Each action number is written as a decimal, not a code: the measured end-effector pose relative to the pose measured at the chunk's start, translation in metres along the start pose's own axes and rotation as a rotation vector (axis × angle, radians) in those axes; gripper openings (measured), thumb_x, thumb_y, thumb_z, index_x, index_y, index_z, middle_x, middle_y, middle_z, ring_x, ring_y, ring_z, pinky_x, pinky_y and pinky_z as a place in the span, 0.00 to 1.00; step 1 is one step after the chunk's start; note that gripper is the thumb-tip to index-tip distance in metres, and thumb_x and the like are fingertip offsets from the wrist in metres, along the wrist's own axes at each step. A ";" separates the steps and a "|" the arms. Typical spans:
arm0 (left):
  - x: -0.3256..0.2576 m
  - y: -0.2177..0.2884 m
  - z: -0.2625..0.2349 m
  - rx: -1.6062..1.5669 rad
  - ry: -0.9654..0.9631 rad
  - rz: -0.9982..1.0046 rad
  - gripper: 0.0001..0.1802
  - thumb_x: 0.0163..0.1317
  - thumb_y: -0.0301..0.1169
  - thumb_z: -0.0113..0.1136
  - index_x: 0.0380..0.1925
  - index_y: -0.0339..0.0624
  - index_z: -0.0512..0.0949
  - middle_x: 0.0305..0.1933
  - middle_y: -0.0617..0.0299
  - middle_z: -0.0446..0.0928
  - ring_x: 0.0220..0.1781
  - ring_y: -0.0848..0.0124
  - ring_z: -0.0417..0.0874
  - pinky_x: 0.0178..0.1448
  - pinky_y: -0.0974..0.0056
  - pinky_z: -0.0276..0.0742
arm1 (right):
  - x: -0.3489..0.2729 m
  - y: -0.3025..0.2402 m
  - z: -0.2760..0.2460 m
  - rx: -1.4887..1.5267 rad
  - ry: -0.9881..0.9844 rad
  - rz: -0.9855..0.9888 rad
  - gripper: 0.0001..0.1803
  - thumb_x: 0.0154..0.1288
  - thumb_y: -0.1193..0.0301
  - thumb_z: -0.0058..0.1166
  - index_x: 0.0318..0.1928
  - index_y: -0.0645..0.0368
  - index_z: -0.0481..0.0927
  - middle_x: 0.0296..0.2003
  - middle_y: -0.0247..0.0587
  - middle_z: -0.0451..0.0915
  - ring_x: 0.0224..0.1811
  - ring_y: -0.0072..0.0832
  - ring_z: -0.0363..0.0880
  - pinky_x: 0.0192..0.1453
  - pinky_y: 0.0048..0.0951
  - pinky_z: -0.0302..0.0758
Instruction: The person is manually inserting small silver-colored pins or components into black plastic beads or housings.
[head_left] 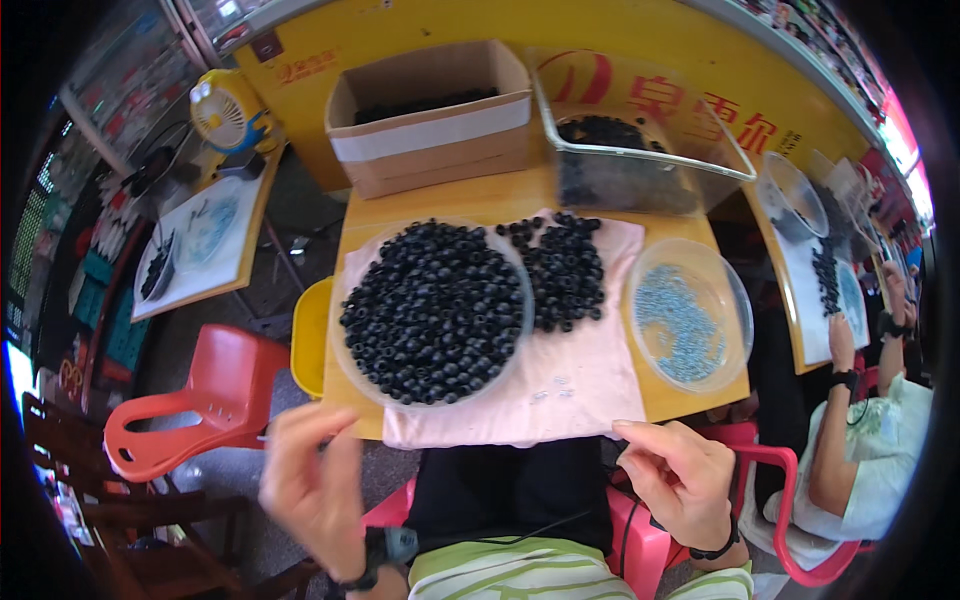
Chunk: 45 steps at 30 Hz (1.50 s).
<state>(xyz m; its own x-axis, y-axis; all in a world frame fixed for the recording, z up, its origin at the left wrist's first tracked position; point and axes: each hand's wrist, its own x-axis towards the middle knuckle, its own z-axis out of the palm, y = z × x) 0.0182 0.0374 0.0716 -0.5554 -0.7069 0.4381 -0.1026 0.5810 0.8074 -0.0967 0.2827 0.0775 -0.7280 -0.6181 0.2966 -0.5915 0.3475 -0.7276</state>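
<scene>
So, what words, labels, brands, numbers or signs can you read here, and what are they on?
I won't copy wording, but it stands here:
Yellow panel, right: large red lettering and emblem, partly behind the clear bin.
Same panel, left: smaller, fainter red lettering.
Same panel, far right: tiny dark lettering, unreadable.
Pink cloth: faint bluish marks, too small to make out.
Anything farther off: too blurred.

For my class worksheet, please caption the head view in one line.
Left hand and right hand near a pink cloth bearing a bowl of black beads, small blue pieces alongside.
</scene>
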 end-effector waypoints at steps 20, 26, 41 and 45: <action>0.031 -0.077 0.019 0.398 -0.333 -0.089 0.15 0.51 0.23 0.67 0.41 0.36 0.82 0.42 0.54 0.76 0.45 0.57 0.75 0.50 0.58 0.72 | 0.024 0.111 0.076 0.248 0.051 0.349 0.03 0.62 0.80 0.58 0.37 0.65 0.82 0.25 0.31 0.79 0.23 0.12 0.73 0.26 0.16 0.68; 0.036 -0.078 0.019 0.321 -0.336 -0.169 0.14 0.47 0.22 0.70 0.37 0.40 0.83 0.39 0.57 0.78 0.43 0.59 0.76 0.48 0.59 0.74 | 0.018 0.107 0.072 0.148 0.042 0.410 0.02 0.62 0.80 0.58 0.36 0.65 0.81 0.26 0.30 0.78 0.24 0.11 0.71 0.26 0.14 0.67; 0.032 -0.062 0.046 0.157 -0.301 -0.119 0.11 0.51 0.14 0.64 0.35 0.34 0.79 0.40 0.57 0.80 0.32 0.73 0.78 0.38 0.70 0.75 | 0.028 0.105 0.067 0.172 -0.043 0.182 0.11 0.56 0.81 0.63 0.40 0.59 0.82 0.29 0.36 0.79 0.23 0.24 0.76 0.28 0.25 0.73; 0.017 -0.057 0.049 0.085 -0.210 -0.107 0.11 0.52 0.14 0.64 0.36 0.34 0.78 0.45 0.57 0.78 0.33 0.75 0.77 0.40 0.71 0.75 | 0.027 0.105 0.071 0.026 -0.057 -0.105 0.12 0.50 0.77 0.67 0.36 0.55 0.80 0.30 0.35 0.79 0.30 0.32 0.79 0.33 0.29 0.76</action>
<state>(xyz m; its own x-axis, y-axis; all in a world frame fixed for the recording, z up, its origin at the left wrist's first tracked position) -0.0257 0.0124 0.0139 -0.6962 -0.6720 0.2525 -0.2345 0.5453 0.8048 -0.1540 0.2521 -0.0353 -0.6407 -0.6899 0.3370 -0.6539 0.2602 -0.7104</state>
